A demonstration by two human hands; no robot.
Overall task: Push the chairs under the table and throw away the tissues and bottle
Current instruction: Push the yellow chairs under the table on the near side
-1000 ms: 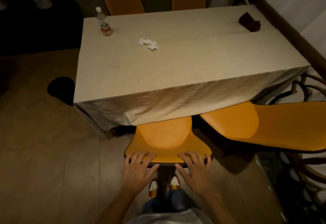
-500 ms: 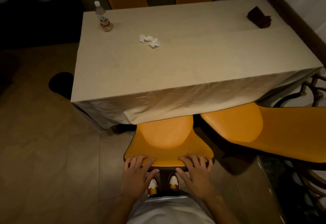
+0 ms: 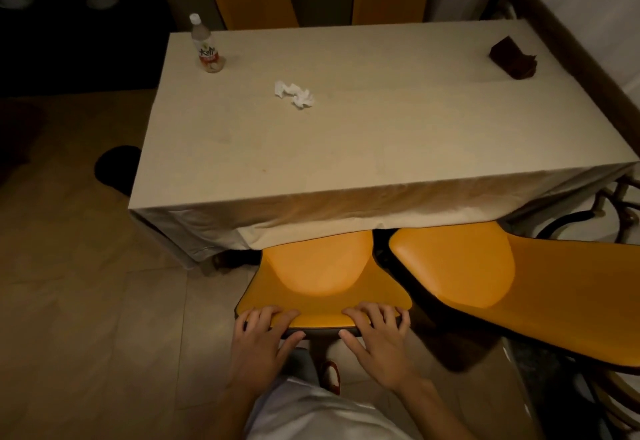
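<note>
2 hands on chair back [image 3: 323, 304], left grip [image 3: 258, 339] & right grip [image 3: 379, 337] fingers curled over top edge, thumbs underneath

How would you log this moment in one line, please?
both hands gripping chair back | seat partly under table | bottle, tissues untouched
</note>
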